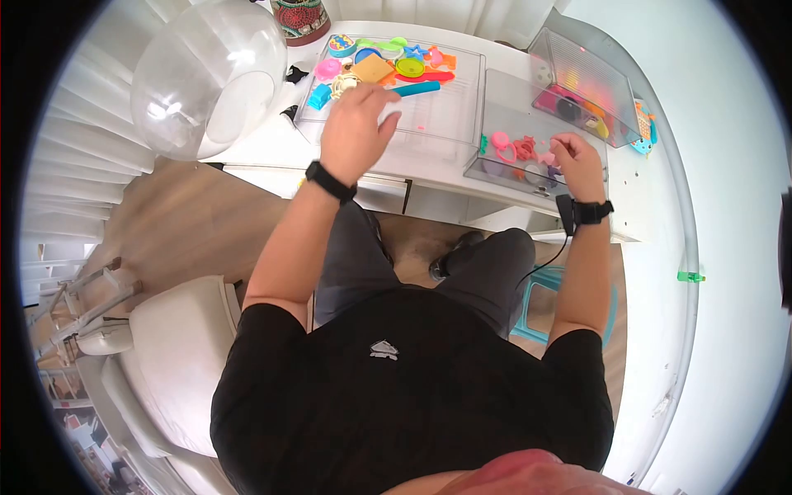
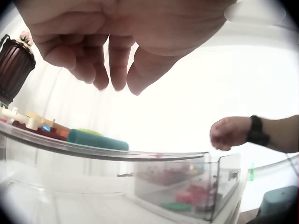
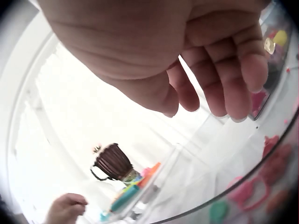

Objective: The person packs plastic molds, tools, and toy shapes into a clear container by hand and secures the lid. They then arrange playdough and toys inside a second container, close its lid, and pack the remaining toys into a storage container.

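My left hand (image 1: 355,132) hovers over the left clear plastic box (image 1: 437,132), near a teal cylinder (image 1: 418,88) among colourful toys. In the left wrist view its fingers (image 2: 119,70) hang loosely bent, holding nothing. The cylinder lies on the box's top surface, below the fingertips. My right hand (image 1: 579,165) is over the front of the right clear bin (image 1: 516,107), which has pink, red and green toy pieces at its near end. A pink ring-shaped piece (image 1: 503,145) lies left of this hand. In the right wrist view the fingers (image 3: 238,98) are relaxed, with nothing between them.
A second clear box (image 1: 577,78) with bright pieces stands at the back right. At the left is a large transparent balloon-like sphere (image 1: 210,78). A patterned drum (image 1: 299,18) stands behind the toys. Below the table's right side is a blue stool (image 1: 540,309).
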### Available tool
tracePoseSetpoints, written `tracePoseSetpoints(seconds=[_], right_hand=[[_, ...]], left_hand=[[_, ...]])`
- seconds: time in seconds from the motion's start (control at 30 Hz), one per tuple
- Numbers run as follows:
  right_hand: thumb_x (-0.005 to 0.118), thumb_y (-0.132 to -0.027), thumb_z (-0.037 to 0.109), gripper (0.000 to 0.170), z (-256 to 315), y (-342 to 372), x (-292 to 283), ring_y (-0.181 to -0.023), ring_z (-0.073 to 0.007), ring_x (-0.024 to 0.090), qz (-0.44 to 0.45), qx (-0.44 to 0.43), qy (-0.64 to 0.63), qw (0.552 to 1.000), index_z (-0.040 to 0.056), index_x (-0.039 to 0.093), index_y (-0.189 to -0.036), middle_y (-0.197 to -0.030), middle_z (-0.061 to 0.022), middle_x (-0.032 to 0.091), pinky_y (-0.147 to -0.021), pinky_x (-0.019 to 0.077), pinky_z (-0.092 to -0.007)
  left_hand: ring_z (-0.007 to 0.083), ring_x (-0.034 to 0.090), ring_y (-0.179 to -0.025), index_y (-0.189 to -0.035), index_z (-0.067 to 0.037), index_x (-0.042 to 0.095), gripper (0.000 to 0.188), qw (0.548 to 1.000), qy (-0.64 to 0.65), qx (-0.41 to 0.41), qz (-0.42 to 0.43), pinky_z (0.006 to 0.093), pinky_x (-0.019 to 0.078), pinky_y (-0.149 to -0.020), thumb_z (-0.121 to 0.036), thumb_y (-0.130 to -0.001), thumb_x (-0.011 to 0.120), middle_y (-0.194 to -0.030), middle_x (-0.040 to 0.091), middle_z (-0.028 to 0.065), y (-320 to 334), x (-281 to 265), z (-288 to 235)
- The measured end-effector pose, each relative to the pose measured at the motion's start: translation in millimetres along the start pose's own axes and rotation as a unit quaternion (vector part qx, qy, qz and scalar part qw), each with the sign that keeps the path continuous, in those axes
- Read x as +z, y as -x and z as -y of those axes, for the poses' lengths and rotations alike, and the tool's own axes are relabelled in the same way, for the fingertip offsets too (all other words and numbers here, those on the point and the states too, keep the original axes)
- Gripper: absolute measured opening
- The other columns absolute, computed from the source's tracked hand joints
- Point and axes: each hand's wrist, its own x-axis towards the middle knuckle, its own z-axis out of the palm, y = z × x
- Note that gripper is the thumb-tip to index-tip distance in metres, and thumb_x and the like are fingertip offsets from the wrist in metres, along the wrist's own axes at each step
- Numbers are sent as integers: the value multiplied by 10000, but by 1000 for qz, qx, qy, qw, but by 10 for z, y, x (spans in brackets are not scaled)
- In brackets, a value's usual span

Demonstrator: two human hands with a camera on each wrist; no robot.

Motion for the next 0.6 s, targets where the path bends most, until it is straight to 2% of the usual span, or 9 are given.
tracePoseSetpoints(seconds=[0.07, 0.1, 0.17, 0.2, 0.33, 0.6], right_hand=[[669, -1040, 155, 158, 37, 201, 83, -746, -64, 624, -6, 21, -157, 987, 7, 707, -1079, -873, -12, 709, -663, 491, -232], [669, -1040, 155, 158, 59, 298, 121, -746, -64, 624, -6, 20, -157, 987, 7, 707, -1079, -873, -12, 709, -663, 491, -232], [662, -1044, 144, 155, 110, 490, 201, -751, -86, 628, -9, -5, -248, 969, 0, 704, -1081, -881, -25, 705, -671, 495, -242], [651, -1047, 127, 143, 114, 570, 230, -757, -91, 633, -4, -18, -266, 964, -1, 704, -1081, -895, -35, 704, -683, 504, -244], [652, -1044, 119, 142, 109, 868, 361, -758, -94, 646, 7, 13, -263, 965, -1, 699, -1103, -905, -34, 703, -690, 518, -251], [657, -1036, 118, 128, 260, 1211, 535, -776, -81, 653, 53, 47, -247, 966, 6, 701, -1077, -891, -11, 692, -714, 526, -243]], left_hand=[[316, 663, -1011, -1062, -74, 743, 237, 999, -49, 10, -7, 427, 543, -874, -70, -833, 804, -1058, 709, 114, -143, 93, 113], [315, 661, -1018, -1068, -86, 748, 244, 997, -80, 9, 12, 434, 537, -883, -95, -832, 808, -1057, 711, 101, -190, 149, 155], [313, 659, -1026, -1074, -98, 754, 251, 993, -111, 9, 31, 442, 532, -891, -120, -831, 813, -1057, 712, 88, -257, 245, 199], [303, 660, -1020, -1028, -102, 750, 216, 989, -143, 15, 41, 440, 537, -874, -141, -825, 815, -1041, 701, 79, -287, 290, 202], [282, 667, -1014, -946, -110, 736, 164, 972, -214, 22, 92, 436, 544, -845, -176, -819, 817, -1020, 690, 68, -334, 407, 217], [283, 666, -1000, -929, -105, 726, 146, 969, -223, 26, 102, 441, 545, -845, -177, -828, 803, -1007, 687, 71, -281, 466, 254]])
